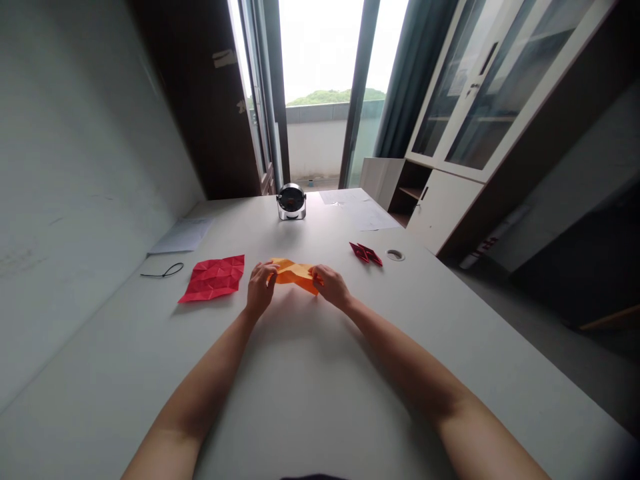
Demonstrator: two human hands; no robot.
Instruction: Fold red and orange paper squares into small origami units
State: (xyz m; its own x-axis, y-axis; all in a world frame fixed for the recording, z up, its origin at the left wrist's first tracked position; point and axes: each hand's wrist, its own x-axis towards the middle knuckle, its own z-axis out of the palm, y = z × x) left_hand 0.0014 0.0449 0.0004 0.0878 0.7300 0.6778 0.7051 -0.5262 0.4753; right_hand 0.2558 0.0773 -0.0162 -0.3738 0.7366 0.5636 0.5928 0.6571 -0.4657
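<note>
An orange sheet of paper (296,272), partly folded, lies on the white table (310,373) between my two hands. My left hand (260,288) pinches its left end with the fingers curled over the edge. My right hand (330,285) grips its right end, thumb and fingers closed on the paper. Both forearms stretch out across the table from the near edge.
A creased red paper sheet (214,277) lies to the left, with a black cord loop (163,271) beyond it. A small folded red piece (367,253) and a cable hole (395,255) are on the right. A small desk fan (291,201) and white sheets (183,235) sit farther back.
</note>
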